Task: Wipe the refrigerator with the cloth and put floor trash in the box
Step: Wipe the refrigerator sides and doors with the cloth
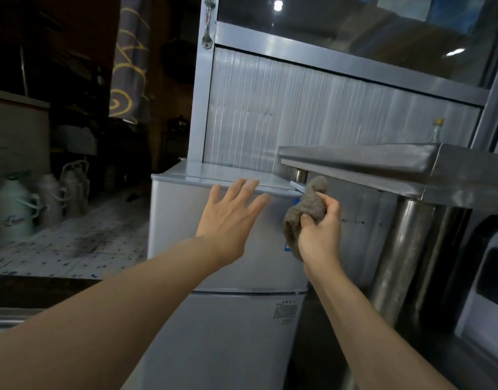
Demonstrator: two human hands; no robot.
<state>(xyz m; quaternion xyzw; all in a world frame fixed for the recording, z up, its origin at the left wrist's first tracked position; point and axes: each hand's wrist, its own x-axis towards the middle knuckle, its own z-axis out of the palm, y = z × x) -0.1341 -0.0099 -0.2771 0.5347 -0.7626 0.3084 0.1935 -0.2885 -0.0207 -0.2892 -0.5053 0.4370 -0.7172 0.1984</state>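
Note:
A small silver two-door refrigerator (180, 220) stands in front of me, its flat top at about hand height. My left hand (230, 218) is stretched out with straight, spread fingers in front of the upper door, fingertips near the top front edge. My right hand (321, 232) grips a bunched grey-brown cloth (307, 204) against the upper right corner of the refrigerator. No box or floor trash shows in this view.
A stainless steel table (383, 161) with round legs stands close on the right, its edge overhanging the refrigerator's corner. Behind is a metal cabinet (298, 114) with glass doors. Several thermos jugs (16, 204) sit on the tiled floor (81, 243) at left.

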